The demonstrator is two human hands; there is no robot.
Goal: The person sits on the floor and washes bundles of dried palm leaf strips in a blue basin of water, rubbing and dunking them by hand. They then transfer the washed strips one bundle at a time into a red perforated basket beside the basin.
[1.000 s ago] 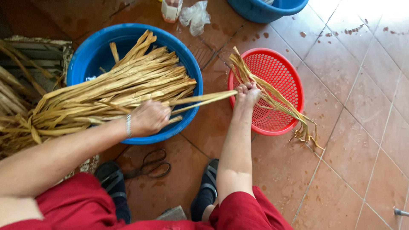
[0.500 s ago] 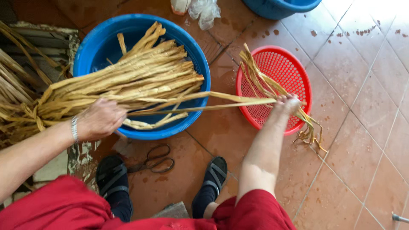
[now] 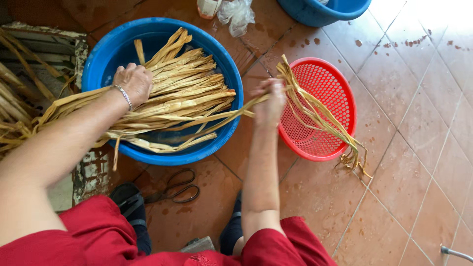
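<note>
Home work floor: terracotta tiles [image 3: 409,162], plastic basins [image 3: 106,54].

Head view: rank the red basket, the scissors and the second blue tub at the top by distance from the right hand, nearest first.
From the right hand:
1. Red basket, just to its right.
2. Scissors, on the floor below-left, near the feet.
3. Second blue tub, at the top edge.
Scissors and tub are close to call.

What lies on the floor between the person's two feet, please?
In the head view, black scissors lie on the brown floor tiles between the left foot and the right foot, just below the blue basin of leaf strips.
</note>
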